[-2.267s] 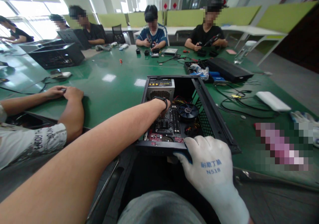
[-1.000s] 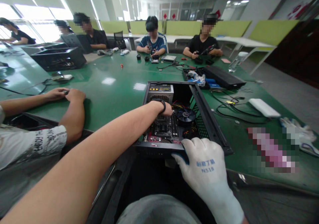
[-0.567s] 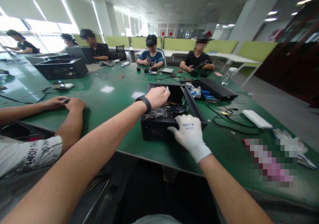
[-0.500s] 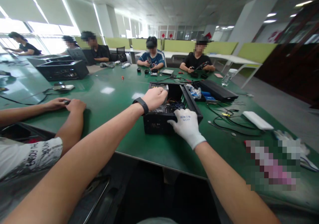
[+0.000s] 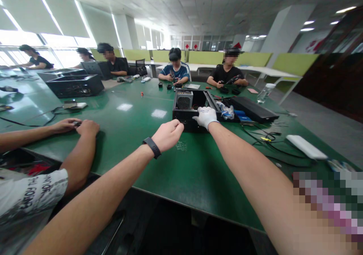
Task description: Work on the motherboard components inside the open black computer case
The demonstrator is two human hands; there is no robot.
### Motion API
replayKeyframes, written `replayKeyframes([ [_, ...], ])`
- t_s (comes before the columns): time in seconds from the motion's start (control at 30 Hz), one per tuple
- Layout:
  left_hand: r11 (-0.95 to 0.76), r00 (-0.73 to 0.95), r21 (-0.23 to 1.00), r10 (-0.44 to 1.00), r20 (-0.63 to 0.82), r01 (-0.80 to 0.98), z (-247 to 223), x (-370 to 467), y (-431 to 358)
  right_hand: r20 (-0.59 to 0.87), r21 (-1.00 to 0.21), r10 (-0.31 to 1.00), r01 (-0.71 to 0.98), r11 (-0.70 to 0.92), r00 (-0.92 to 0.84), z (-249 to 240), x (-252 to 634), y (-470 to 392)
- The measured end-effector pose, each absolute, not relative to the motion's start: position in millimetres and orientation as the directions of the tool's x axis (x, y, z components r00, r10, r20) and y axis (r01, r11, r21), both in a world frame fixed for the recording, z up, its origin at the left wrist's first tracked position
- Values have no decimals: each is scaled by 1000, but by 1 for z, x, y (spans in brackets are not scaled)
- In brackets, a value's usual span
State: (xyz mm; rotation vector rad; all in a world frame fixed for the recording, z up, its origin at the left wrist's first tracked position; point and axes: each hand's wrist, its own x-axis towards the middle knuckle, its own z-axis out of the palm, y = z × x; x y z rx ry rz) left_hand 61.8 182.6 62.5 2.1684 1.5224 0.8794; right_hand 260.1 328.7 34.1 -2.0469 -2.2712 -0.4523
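Observation:
A black computer case (image 5: 187,116) lies on the green table in front of me, its side uncovered. A grey power supply (image 5: 184,100) shows in its left part. My right hand (image 5: 206,117), in a white work glove, grips the case's near edge, with the thumb toward the left. Bare and wearing a black wristband (image 5: 152,147), my left hand (image 5: 169,135) is over the table just left of the case's near side. Its fingers are curled together; whatever they may hold is hidden.
Right of the case are a crumpled glove (image 5: 226,110), a black panel (image 5: 253,109), cables (image 5: 262,138) and a white box (image 5: 306,147). A neighbour's hands (image 5: 78,126) rest on the table at left. Another case (image 5: 75,85) stands behind them. Two people sit opposite.
My left hand has come back out from above the case to its near left side. The case sits farther from me, with my right hand still on its near edge.

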Motion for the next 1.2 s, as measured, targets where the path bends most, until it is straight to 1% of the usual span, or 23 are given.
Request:
replayKeyframes([
  [0.23,-328,158,671,940,302,665,61,53,188,225,172,962,978,119,-156,31,260,303],
  [0.4,-293,124,718,952,280,632,81,60,187,251,154,954,979,131,-167,22,257,253],
  [0.5,-276,133,696,958,253,663,91,69,187,282,149,942,978,146,-184,17,257,210],
  [0.57,-294,175,626,953,246,722,94,76,188,303,150,933,976,156,-196,16,258,177],
  [0.63,-325,248,501,944,217,802,92,84,190,318,152,925,974,169,-210,15,260,145],
  [0.73,-376,365,268,926,91,887,83,94,192,325,152,917,970,192,-232,15,263,101],
  [0.8,-427,432,140,902,-1,893,76,102,193,323,148,915,968,202,-241,15,264,76],
  [0.87,-494,495,40,864,-89,869,71,110,193,323,135,913,967,216,-249,15,266,55],
  [0.97,-549,527,-51,822,-216,834,69,124,189,326,99,910,967,235,-254,14,268,27],
  [1.13,-563,470,-164,791,-391,810,68,144,181,305,30,921,969,246,-243,12,271,-12],
  [1.2,-577,450,-215,778,-438,788,61,150,182,307,18,920,969,248,-242,11,272,-22],
])
